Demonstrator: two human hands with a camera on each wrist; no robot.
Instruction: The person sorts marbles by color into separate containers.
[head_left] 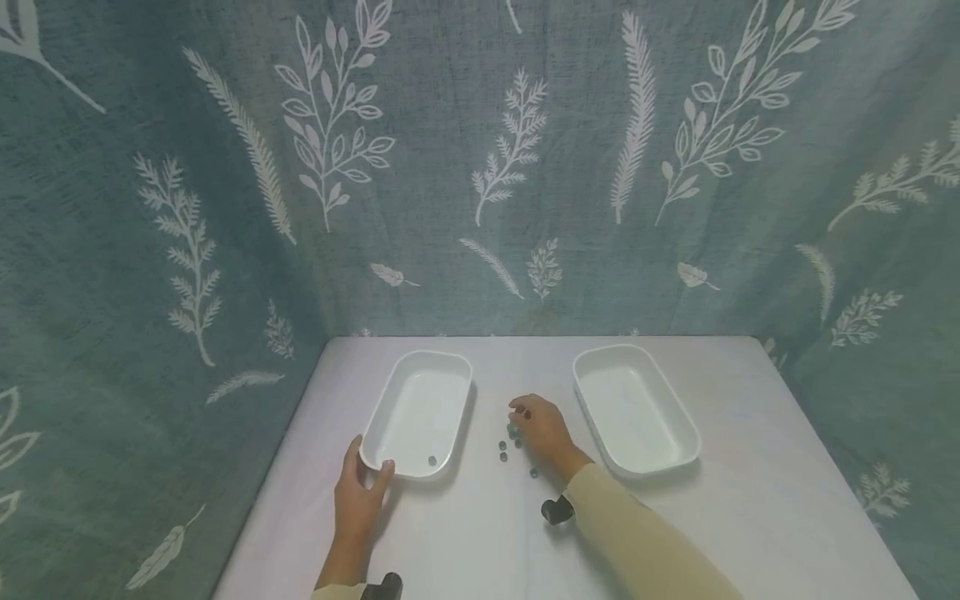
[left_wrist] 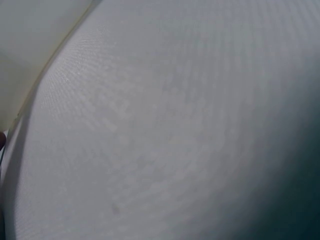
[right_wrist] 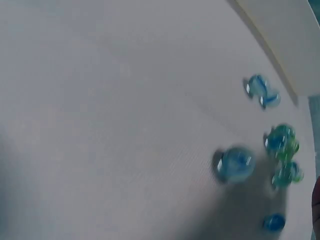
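My left hand (head_left: 358,500) holds the near-left corner of a white rectangular tray (head_left: 367,421), fingers along its left wall and thumb at the near wall. One glass marble (head_left: 432,461) lies inside, by the near end. Over the table between two trays, my right hand (head_left: 546,427) has its thumb and index finger bent towards each other, just above a small group of marbles (head_left: 513,432); I cannot tell whether a marble sits between them. In the right wrist view, the clear glass marbles (right_wrist: 236,164) show blue and green swirls, and only a sliver of fingertip (right_wrist: 316,207) appears at the edge.
A second white tray (head_left: 678,417) stands to the right of my right hand. Loose marbles (head_left: 503,451) lie left of that hand, with another marble (head_left: 534,472) nearer to me. The white-covered table (head_left: 465,542) meets a patterned green curtain (head_left: 435,292) at the back and sides.
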